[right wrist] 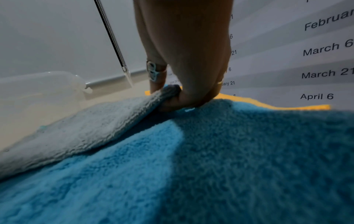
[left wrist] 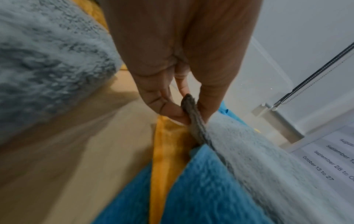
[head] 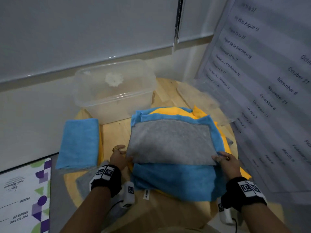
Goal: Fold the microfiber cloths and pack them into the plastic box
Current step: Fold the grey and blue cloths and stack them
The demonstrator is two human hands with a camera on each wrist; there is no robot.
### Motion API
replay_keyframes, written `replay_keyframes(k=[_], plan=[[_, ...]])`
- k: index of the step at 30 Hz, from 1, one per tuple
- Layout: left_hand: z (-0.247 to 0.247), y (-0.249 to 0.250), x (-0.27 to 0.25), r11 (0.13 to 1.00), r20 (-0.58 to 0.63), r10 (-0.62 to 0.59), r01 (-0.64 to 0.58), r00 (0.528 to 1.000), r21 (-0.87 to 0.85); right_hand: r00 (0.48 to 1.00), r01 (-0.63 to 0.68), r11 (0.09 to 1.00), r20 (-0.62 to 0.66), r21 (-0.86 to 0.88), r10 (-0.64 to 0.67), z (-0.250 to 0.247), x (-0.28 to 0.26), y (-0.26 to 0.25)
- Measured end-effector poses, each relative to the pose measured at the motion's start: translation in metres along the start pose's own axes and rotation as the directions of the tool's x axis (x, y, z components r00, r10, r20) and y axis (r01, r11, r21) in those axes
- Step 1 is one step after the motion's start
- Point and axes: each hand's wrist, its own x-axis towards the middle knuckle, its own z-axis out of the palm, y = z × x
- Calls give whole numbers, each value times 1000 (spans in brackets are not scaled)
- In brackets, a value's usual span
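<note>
grey microfiber cloth (head: pixel 170 142) lies folded over on top of the cloth pile at the right half of the round wooden tabletop (head: pixel 116 132), its near edge lifted. my left hand (head: pixel 119 157) pinches the near left corner of it between thumb and fingertips; my right hand (head: pixel 226 161) pinches the near right corner the same way. directly beneath sits a blue cloth (head: pixel 176 180), with a yellow cloth (head: pixel 170 111) showing at the pile's far edge. a folded blue cloth (head: pixel 79 143) rests at the left edge of the tabletop, overhanging it. the clear plastic box (head: pixel 114 89) stands at the far edge, open; no cloth shows inside it.
</note>
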Motion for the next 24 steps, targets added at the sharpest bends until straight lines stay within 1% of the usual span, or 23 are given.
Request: replay_keyframes(k=[1, 3, 5, 7, 9, 12, 14, 16, 17, 19, 21, 24], plan=[[0, 1, 7, 1000, 0, -10, 10, 1000, -17, 998, -54, 998, 17, 30, 53, 0, 6, 3], [1, 4, 20, 1000, -10, -9, 9, 1000, 6, 992, -116, 993, 49, 8, 115, 2, 16, 7], [2, 11, 28, 998, -3, 3, -3, 1000, 55, 990, -132, 990, 38, -60, 134, 3, 25, 11], [3, 18, 34, 998, 17, -20, 19, 1000, 53, 988, -153, 984, 9, -94, 155, 6, 29, 6], [6, 25, 38, 995, 55, -34, 29, 998, 91, 982, -187, 973, 11, -136, 190, 9, 31, -6], [9, 35, 44, 989, 81, -8, -4, 997, 145, 973, -223, 956, 21, -193, 231, 11, 35, -26], [11, 43, 46, 992, 45, 22, -27, 999, 121, 984, -167, 967, 37, -192, 177, 14, 43, -33], [13, 50, 50, 992, -9, 68, -67, 998, 108, 994, -96, 986, 39, -136, 102, 17, 51, -39], [13, 53, 54, 987, -27, 105, -101, 994, 123, 997, -59, 989, 38, -136, 64, 19, 54, -42], [11, 57, 60, 965, -30, 170, -160, 985, 209, 998, 37, 983, 52, -181, -28, 20, 59, -49], [9, 60, 66, 941, 12, 182, -177, 983, 287, 991, 71, 977, 130, -204, -45, 23, 63, -59], [4, 68, 71, 942, 148, 179, -213, 973, 260, 953, 34, 966, 298, -258, 46, 29, 68, -71]])
